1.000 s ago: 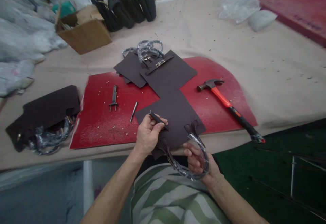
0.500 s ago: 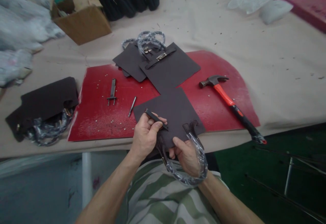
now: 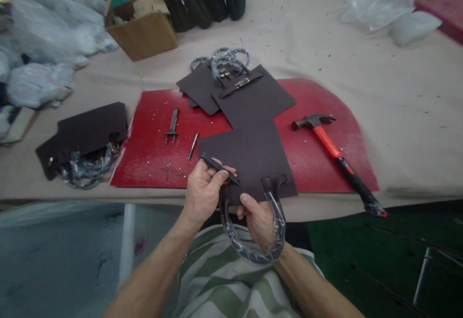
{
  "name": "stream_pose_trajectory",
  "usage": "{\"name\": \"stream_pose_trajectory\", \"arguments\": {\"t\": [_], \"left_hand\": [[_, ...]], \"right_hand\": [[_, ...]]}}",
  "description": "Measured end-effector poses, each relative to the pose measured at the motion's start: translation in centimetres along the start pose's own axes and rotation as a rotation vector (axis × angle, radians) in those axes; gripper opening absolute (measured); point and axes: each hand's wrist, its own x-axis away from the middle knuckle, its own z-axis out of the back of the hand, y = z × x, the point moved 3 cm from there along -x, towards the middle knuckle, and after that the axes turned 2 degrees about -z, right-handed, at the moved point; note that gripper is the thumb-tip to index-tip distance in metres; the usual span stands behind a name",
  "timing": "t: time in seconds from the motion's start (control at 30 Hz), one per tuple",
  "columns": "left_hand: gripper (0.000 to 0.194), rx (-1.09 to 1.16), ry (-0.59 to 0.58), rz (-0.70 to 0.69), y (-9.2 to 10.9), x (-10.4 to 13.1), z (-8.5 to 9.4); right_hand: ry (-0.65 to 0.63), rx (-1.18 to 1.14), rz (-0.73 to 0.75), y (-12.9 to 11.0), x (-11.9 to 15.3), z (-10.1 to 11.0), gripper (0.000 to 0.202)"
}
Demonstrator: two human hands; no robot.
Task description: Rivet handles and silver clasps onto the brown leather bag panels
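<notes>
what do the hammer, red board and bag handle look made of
Hammer: dull grey metal head, likely steel; smooth orange-and-black grip, probably rubber or plastic.
Red board: smooth, shiny in places, likely plastic, possibly painted wood.
Bag handle: dark, perhaps leather or imitation, in clear plastic film with crinkled highlights.

Over at ten o'clock, crumpled clear plastic (image 3: 54, 31) heaps up on the bench (image 3: 307, 33). An open cardboard box (image 3: 146, 36) sits toward eleven. Near two, a clear plastic bag (image 3: 379, 6) lies by a red slab (image 3: 443, 7); around four, metal rods (image 3: 421, 274) show against green floor (image 3: 336, 260).
</notes>
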Motion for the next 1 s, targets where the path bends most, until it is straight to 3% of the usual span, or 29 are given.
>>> {"name": "stream_pose_trajectory", "arguments": {"t": [0.47,0.83,1.0], "left_hand": [[0.026,0.087,-0.052,-0.032,-0.53,0.03,0.03],[0.013,-0.186,-0.083,-0.159,-0.47,0.22,-0.09],[0.012,-0.312,-0.091,-0.283,-0.21,0.43,-0.25]], "right_hand": [[-0.017,-0.05,-0.072,-0.6,-0.25,0.41,0.039],[-0.025,-0.019,-0.041,-0.45,-0.36,0.27,0.039],[-0.114,0.057,0.027,-0.53,-0.41,0.57,0.038]]}}
